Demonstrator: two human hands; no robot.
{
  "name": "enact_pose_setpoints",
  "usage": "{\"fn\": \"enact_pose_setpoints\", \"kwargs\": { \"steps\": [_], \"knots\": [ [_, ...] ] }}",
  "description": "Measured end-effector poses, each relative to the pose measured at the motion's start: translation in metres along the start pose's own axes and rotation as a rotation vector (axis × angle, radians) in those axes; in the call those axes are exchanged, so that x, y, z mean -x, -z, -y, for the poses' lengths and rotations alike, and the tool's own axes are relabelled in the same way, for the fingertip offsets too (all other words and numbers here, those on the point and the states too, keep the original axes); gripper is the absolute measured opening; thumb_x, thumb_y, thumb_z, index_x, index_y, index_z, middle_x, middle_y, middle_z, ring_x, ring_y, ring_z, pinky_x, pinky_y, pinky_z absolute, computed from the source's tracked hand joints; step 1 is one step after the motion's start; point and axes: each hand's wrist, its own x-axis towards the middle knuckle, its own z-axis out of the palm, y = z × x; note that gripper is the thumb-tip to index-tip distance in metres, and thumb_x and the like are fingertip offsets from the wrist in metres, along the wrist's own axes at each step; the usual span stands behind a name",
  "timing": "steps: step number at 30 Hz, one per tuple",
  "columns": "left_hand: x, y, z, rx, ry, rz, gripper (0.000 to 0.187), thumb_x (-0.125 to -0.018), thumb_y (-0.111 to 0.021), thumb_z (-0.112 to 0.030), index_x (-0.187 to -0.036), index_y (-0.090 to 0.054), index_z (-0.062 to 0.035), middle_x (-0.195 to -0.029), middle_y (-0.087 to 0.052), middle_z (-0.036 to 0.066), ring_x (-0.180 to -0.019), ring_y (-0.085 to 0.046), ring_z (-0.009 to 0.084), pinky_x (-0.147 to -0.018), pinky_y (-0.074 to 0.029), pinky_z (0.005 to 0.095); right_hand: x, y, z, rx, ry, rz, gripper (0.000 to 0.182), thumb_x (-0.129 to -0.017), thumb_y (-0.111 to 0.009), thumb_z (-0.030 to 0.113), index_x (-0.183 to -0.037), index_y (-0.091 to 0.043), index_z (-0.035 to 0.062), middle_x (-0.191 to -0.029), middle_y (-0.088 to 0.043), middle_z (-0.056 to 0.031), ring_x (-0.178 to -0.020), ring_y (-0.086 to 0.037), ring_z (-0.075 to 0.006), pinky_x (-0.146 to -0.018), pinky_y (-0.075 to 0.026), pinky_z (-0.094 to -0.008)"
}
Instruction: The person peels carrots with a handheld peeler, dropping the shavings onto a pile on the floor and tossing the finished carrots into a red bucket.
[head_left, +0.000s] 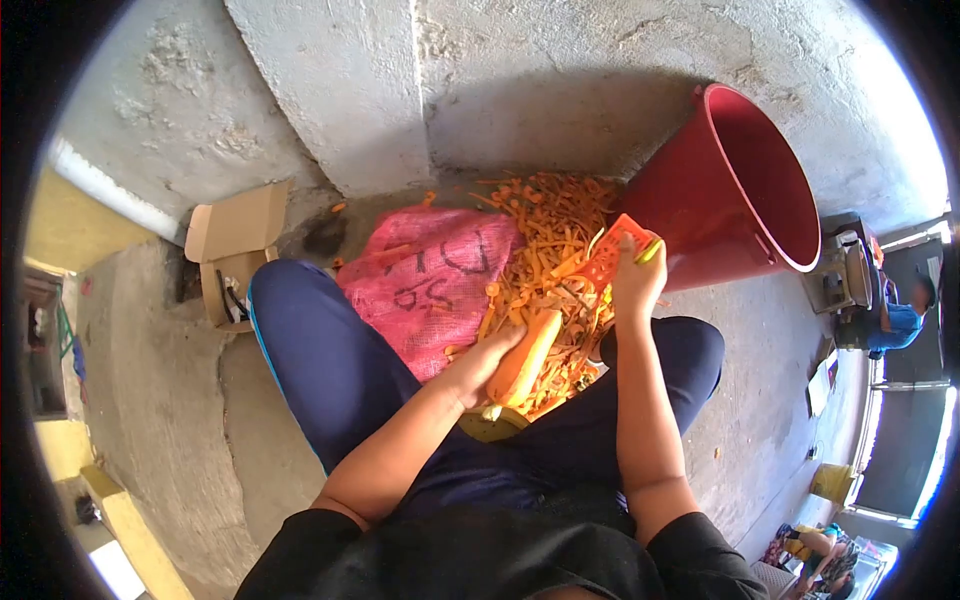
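Room, head view: bounded by a rough, whitewashed wall (pixel 540 120) and a worn grey concrete floor (pixel 180 380); curved heavily by the lens.
Thick orange tapering vegetable (pixel 528 358): lying between dark navy trouser legs (pixel 325 320), above a yellowish container (pixel 490 429) that shows only in part.
Long axis: slanting from a pale stem end near the body to a broad end, forward and to the right.
Left hand (pixel 503 355): nearer of the two; curled around the orange vegetable from its left side, gripping it.
Right hand (pixel 638 270): apart from the orange vegetable, forward and right of its broad end; closed on a flat red-orange plastic tool (pixel 606 252).
Tool to vegetable: not touching; exact kind of tool not clear.
Long orange peelings (pixel 545 235): heaped on the floor, beyond and around the broad end.
Pink woven sack (pixel 420 310): spread flat just left of the heap.
Tall dark-red plastic tub (pixel 670 195): standing to the right, beyond the right hand.
Open brown cardboard box (pixel 235 230): set well left, by the wall.
Writing: large black letters on the pink sack, one resembling a D; rest not surely readable. No brand legible.
Far right: a person in a blue top (pixel 900 325), well apart.
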Motion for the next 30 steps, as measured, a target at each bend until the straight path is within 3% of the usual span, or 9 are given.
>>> {"fn": "enact_pose_setpoints", "kwargs": {
  "steps": [5,7,11,12,17,20,24,29,30],
  "knots": [
    [-0.009,0.011,-0.004,0.005,-0.044,-0.013,0.045,-0.086,-0.04,-0.04,-0.106,-0.047,0.0004,-0.085,-0.059,0.017,-0.071,-0.061,0.0259,-0.059,-0.052,0.0373,0.026,0.002,0.007,-0.443,-0.07,0.205,0.02,-0.082,-0.055,0.016,-0.095,-0.049,0.0019,-0.078,-0.054,-0.0043,-0.067,-0.049,-0.0102,-0.062,-0.042,-0.0255],
    [-0.006,0.004,-0.007,0.012,-0.052,0.072,0.04,-0.088,-0.036,-0.035,-0.107,-0.047,-0.0015,-0.089,-0.058,0.016,-0.073,-0.061,0.0255,-0.063,-0.052,0.036,0.047,0.002,0.015,-0.363,-0.055,0.339,0.021,-0.083,-0.054,0.015,-0.097,-0.047,0.001,-0.08,-0.054,-0.005,-0.071,-0.051,-0.0102,-0.064,-0.042,-0.0237],
    [-0.013,-0.001,-0.004,0.073,-0.114,-0.162,0.035,-0.09,-0.033,-0.03,-0.107,-0.047,-0.0028,-0.092,-0.058,0.013,-0.077,-0.06,0.0228,-0.067,-0.051,0.0346,0.076,-0.002,0.028,-0.308,0.032,0.541,0.025,-0.081,-0.056,0.014,-0.099,-0.045,-0.0009,-0.081,-0.055,-0.0069,-0.072,-0.053,-0.0114,-0.062,-0.043,-0.0233],
    [-0.014,0.0,-0.004,0.086,-0.124,-0.154,0.035,-0.09,-0.032,-0.03,-0.106,-0.047,-0.003,-0.092,-0.059,0.012,-0.077,-0.06,0.0221,-0.068,-0.051,0.0344,0.078,0.001,0.042,-0.245,0.102,0.512,0.025,-0.078,-0.059,0.013,-0.096,-0.047,-0.0006,-0.074,-0.059,-0.0153,-0.065,-0.059,-0.0208,-0.06,-0.046,-0.0303],
    [-0.012,-0.006,-0.006,0.078,-0.151,-0.167,0.038,-0.091,-0.031,-0.033,-0.104,-0.048,-0.0024,-0.089,-0.059,0.01,-0.074,-0.06,0.02,-0.064,-0.051,0.0318,0.071,-0.005,0.032,-0.152,0.067,0.428,0.023,-0.079,-0.058,0.014,-0.094,-0.048,0.0004,-0.075,-0.059,-0.0146,-0.066,-0.058,-0.0207,-0.062,-0.045,-0.0302],
    [-0.006,0.007,-0.008,-0.24,-0.074,0.116,0.041,-0.09,-0.032,-0.038,-0.105,-0.047,-0.002,-0.087,-0.059,0.01,-0.072,-0.06,0.0193,-0.062,-0.051,0.0309,0.04,-0.009,0.02,-0.095,0.105,0.181,0.018,-0.081,-0.057,0.014,-0.091,-0.051,0.0005,-0.074,-0.055,-0.0079,-0.065,-0.05,-0.0133,-0.062,-0.043,-0.0265],
    [0.001,0.003,0.003,-0.145,-0.06,-0.045,0.041,-0.088,-0.038,-0.039,-0.106,-0.046,-0.0033,-0.086,-0.058,0.011,-0.071,-0.059,0.0197,-0.063,-0.05,0.0322,-0.006,0.0,-0.004,-0.056,-0.096,0.001,0.018,-0.081,-0.056,0.015,-0.09,-0.05,0.0012,-0.075,-0.055,-0.0096,-0.065,-0.051,-0.0158,-0.062,-0.042,-0.026],
    [-0.01,0.016,-0.005,-0.045,0.008,-0.023,0.04,-0.088,-0.039,-0.036,-0.109,-0.046,-0.0031,-0.089,-0.058,0.012,-0.073,-0.06,0.023,-0.065,-0.051,0.0351,0.029,0.001,0.008,-0.343,-0.051,0.225,0.026,-0.081,-0.056,0.018,-0.097,-0.048,-0.0008,-0.081,-0.055,-0.0075,-0.076,-0.051,-0.0138,-0.071,-0.041,-0.0272],
    [-0.011,0.017,-0.005,-0.015,-0.019,-0.041,0.039,-0.088,-0.038,-0.035,-0.109,-0.045,-0.0029,-0.09,-0.058,0.012,-0.074,-0.06,0.0231,-0.066,-0.051,0.0353,0.039,0.0,0.01,-0.282,-0.009,0.289,0.025,-0.083,-0.055,0.017,-0.1,-0.046,0.0006,-0.08,-0.055,-0.0036,-0.07,-0.051,-0.0084,-0.063,-0.042,-0.0218]
  ]
}}
